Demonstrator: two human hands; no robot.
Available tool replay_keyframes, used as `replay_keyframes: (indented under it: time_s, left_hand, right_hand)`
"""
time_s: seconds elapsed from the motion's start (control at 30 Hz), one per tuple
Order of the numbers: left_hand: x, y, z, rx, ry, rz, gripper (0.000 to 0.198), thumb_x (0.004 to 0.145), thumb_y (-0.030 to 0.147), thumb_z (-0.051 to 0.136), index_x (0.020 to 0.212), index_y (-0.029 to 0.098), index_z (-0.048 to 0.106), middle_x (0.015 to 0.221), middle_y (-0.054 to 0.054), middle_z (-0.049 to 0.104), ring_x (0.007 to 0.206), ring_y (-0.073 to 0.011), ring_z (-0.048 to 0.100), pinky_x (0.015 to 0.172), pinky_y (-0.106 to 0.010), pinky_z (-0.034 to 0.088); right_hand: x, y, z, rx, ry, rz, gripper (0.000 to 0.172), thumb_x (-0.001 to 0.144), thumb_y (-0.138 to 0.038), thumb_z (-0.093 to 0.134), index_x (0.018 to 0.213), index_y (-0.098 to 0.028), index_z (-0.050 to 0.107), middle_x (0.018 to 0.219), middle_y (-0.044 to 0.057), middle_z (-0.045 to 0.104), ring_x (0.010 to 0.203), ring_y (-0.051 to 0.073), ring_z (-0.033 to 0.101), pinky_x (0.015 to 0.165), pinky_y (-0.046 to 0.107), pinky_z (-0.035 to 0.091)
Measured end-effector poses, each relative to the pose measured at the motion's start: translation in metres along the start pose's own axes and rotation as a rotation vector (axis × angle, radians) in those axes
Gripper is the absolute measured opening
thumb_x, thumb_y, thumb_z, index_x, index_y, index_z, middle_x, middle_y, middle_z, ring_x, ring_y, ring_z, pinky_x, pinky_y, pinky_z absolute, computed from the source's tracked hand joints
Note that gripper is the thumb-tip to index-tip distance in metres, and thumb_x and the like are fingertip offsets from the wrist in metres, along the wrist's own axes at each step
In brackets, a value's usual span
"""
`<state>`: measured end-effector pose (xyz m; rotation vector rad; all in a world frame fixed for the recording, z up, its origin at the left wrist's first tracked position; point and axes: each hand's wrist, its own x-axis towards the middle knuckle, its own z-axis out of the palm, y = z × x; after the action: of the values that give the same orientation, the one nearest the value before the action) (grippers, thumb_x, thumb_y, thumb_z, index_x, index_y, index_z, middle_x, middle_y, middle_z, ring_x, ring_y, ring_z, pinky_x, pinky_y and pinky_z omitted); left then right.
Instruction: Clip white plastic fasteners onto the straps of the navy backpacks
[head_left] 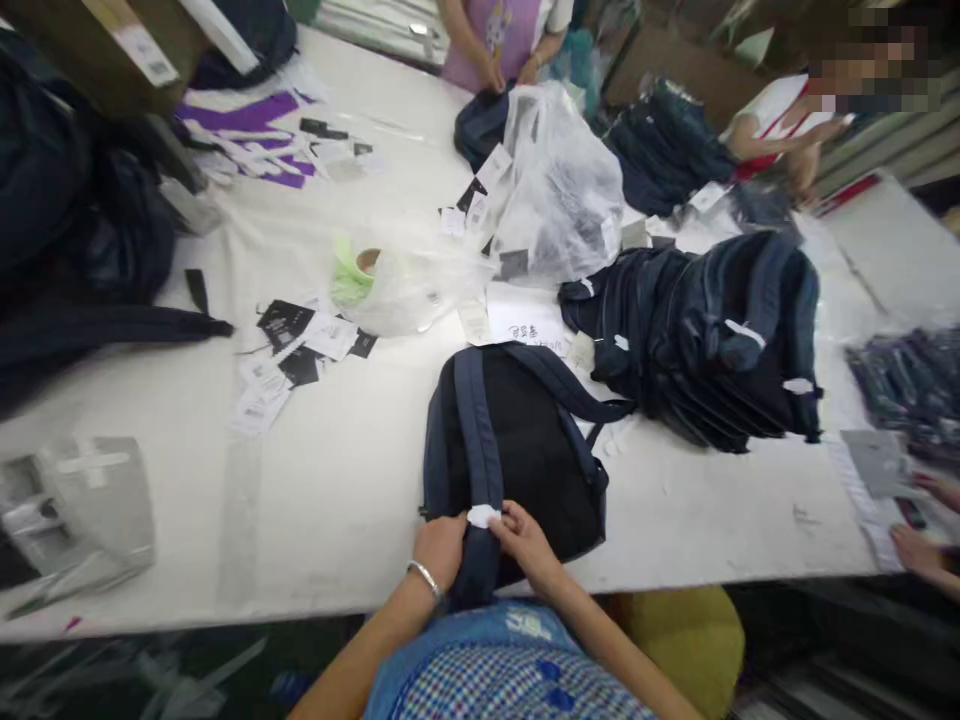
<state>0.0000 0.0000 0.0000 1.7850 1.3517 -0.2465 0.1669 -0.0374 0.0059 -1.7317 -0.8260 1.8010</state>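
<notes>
A dark navy backpack (pixel 517 450) lies back-side up on the white table (pixel 337 480), its shoulder straps pointing toward me. My left hand (pixel 441 545), with a silver bangle on the wrist, and my right hand (pixel 525 540) both pinch the near end of one strap (pixel 476 450). A small white tag (pixel 484 516) sits on the strap between my fingertips. Both hands are closed around the strap end.
A stack of navy backpacks (pixel 720 340) lies to the right. Clear plastic bags (pixel 559 190), loose hang tags (pixel 292 350) and a tape roll (pixel 367 262) cover the middle. Other people work at the far edge and right; another person's hand (pixel 919 550) rests at the right.
</notes>
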Motion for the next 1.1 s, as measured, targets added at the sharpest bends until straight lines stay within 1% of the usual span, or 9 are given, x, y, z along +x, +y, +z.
replay_keyframes:
  time_s: [0.13,0.23,0.37,0.43,0.57,0.63,0.77,0.93,1.1]
  left_hand:
    - [0.003,-0.021,-0.016,-0.242,0.006,0.115,0.03,0.082,0.019,0.048,0.103,0.02,0.069,0.104,-0.009,0.071,0.099,-0.0233,0.064,0.088,-0.033,0.047]
    - [0.007,-0.017,-0.013,-0.503,0.084,0.041,0.041,0.089,0.033,0.04,0.122,0.018,0.058,0.107,-0.008,0.07,0.097,-0.0193,0.064,0.088,-0.03,0.047]
    - [0.01,-0.007,0.001,-0.489,0.211,-0.053,0.051,0.082,0.047,0.049,0.121,0.016,0.056,0.095,-0.008,0.071,0.082,-0.0226,0.066,0.077,-0.034,0.049]
    - [0.01,-0.015,0.001,-0.455,0.244,-0.08,0.046,0.079,0.053,0.05,0.106,0.018,0.062,0.087,-0.006,0.071,0.077,-0.0239,0.066,0.073,-0.035,0.05]
    - [0.008,-0.045,-0.011,-0.407,0.376,-0.186,0.043,0.068,0.06,0.058,0.091,0.024,0.065,0.08,-0.002,0.071,0.079,-0.0271,0.066,0.071,-0.037,0.051]
    - [0.004,-0.046,-0.012,-0.391,0.459,-0.229,0.047,0.065,0.059,0.06,0.1,0.028,0.063,0.087,-0.002,0.071,0.08,-0.0283,0.066,0.07,-0.039,0.053]
    - [-0.009,0.001,0.003,-0.328,0.629,-0.188,0.055,0.076,0.057,0.049,0.119,0.025,0.058,0.117,-0.008,0.064,0.093,-0.0298,0.065,0.079,-0.044,0.054]
    - [-0.017,0.093,0.015,-0.265,0.805,-0.045,0.05,0.078,0.054,0.05,0.117,0.025,0.061,0.132,-0.007,0.055,0.123,-0.0314,0.049,0.107,-0.049,0.035]
    - [-0.008,0.186,-0.002,-0.845,0.472,-0.011,0.048,0.082,0.053,0.052,0.117,0.019,0.058,0.108,-0.01,0.069,0.099,-0.026,0.065,0.091,-0.043,0.05]
  right_hand:
    - [0.011,0.01,-0.001,-0.196,0.124,-0.093,0.033,0.079,-0.044,0.063,0.097,-0.018,0.054,0.064,-0.004,0.055,0.056,0.011,0.052,0.049,0.02,0.042]
    - [0.014,0.012,0.002,-0.297,0.18,-0.156,0.024,0.079,-0.039,0.062,0.089,-0.018,0.055,0.064,-0.003,0.057,0.056,0.011,0.053,0.05,0.02,0.042]
    - [0.008,-0.005,-0.016,-0.393,0.027,-0.192,0.017,0.08,-0.034,0.061,0.088,-0.018,0.062,0.069,0.0,0.066,0.063,0.015,0.062,0.057,0.023,0.047]
    - [0.004,-0.02,-0.047,-0.491,0.09,-0.304,0.018,0.083,-0.033,0.059,0.094,-0.021,0.066,0.082,0.003,0.07,0.075,0.018,0.066,0.068,0.027,0.051]
    - [0.01,-0.051,-0.148,-0.704,0.613,-0.471,0.03,0.09,-0.026,0.044,0.113,-0.022,0.062,0.114,0.007,0.066,0.105,0.021,0.06,0.095,0.034,0.044]
    - [0.026,-0.064,-0.2,-0.869,0.732,-0.43,0.041,0.087,-0.015,0.043,0.127,-0.016,0.053,0.13,0.011,0.056,0.122,0.022,0.049,0.104,0.036,0.036]
    - [0.066,-0.092,-0.272,-1.205,0.594,-0.224,0.059,0.078,-0.006,0.05,0.136,-0.012,0.042,0.15,0.018,0.027,0.138,0.031,0.023,0.109,0.049,0.023]
    - [0.075,-0.132,-0.309,-1.278,0.229,-0.298,0.023,0.072,-0.014,0.067,0.095,-0.016,0.069,0.111,0.013,0.065,0.118,0.031,0.049,0.103,0.045,0.03]
    - [0.028,-0.183,-0.311,-0.983,-0.12,-0.44,0.035,0.075,-0.051,0.065,0.083,-0.018,0.067,0.075,0.003,0.067,0.069,0.016,0.061,0.064,0.026,0.047]
